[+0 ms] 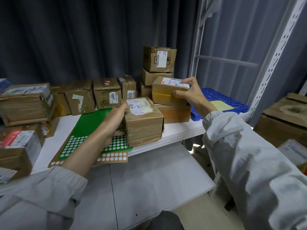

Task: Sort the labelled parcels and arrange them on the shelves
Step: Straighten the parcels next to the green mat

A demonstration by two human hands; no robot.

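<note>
Our left hand (pixel 114 121) curls thumb and fingers round the side of a brown box (pixel 143 122) marked 2-2, which rests on a green sticker sheet (pixel 89 123); our right hand (pixel 191 93) pinches a yellow-taped parcel (pixel 167 92), thumb in front, fingers on top, on another box just beyond the first

Two hands in view: left hand (pixel 114 121) and right hand (pixel 189 92), one parcel each.

Cardboard parcels (pixel 144 123) on the white table (pixel 174 130): at least twelve countable, with those from 9 to 12 o'clock partly hidden.

Further cartons (pixel 285 117) at 3 o'clock: at least two.

Sticker sheets: one green sheet (pixel 89 123), one brown sheet (pixel 114 157).

Blue perforated tray (pixel 221 97): one.

Metal shelf frame (pixel 274 52): one.
</note>
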